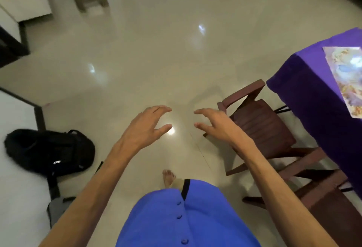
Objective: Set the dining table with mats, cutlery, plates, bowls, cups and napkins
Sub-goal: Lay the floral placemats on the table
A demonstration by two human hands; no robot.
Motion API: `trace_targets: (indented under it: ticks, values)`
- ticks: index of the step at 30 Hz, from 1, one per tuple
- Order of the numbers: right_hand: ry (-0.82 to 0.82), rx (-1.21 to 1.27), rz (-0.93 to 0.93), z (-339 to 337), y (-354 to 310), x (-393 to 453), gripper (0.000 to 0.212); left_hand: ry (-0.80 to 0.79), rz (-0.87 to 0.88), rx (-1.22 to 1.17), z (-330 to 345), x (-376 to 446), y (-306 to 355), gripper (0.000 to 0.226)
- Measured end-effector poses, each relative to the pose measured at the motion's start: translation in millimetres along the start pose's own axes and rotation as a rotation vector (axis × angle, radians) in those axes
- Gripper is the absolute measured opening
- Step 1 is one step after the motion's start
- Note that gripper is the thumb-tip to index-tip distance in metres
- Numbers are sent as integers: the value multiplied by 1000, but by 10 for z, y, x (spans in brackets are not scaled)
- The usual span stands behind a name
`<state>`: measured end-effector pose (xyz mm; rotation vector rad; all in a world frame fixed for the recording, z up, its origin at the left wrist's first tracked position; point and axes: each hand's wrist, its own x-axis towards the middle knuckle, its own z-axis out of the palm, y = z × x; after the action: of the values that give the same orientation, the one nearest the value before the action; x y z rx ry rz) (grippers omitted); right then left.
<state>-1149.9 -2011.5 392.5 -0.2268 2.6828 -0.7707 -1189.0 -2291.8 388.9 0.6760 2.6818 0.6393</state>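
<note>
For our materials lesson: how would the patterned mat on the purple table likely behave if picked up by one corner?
The mat looks thin and lies flat, so it is probably light. Its glossy face suggests it may be slippery. Its corner overhangs the purple tablecloth without drooping, so it is perhaps fairly stiff.

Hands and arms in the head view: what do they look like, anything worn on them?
Both arms are bare from the bottom edge of the picture to the wrist; no sleeves show. The left hand and right hand wear no gloves, and no rings, watch or bracelets are visible. Below them is a blue buttoned garment.
</note>
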Motion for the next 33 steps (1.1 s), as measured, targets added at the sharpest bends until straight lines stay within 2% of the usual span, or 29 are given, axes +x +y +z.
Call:
trace_targets:
  ticks: [7, 16, 23, 27, 30, 33]
  values:
    - [114, 93, 176, -825, 459, 1286, 49, -89, 163, 45, -747, 1995, -250, 57]
    - [312, 273, 524, -1774, 1529, 2737, 48, -364, 430, 69, -982, 5173, -256, 58]
    - [538, 455, 790, -2629, 2207, 3160, 48, -535, 713, 143, -1054, 7135, 628, 55]
    - [584, 517, 924, -2908, 2867, 3320, 47, -633, 832, 157, -739, 8049, 1213, 56]
    - [683, 578, 978, -3138, 3484, 3440, 44, -693, 912, 182, -421, 8763, 1720, 55]
    - [805, 745, 1016, -3461, 4022, 3523, 44, -725, 964, 191, -235, 9422, 2237, 55]
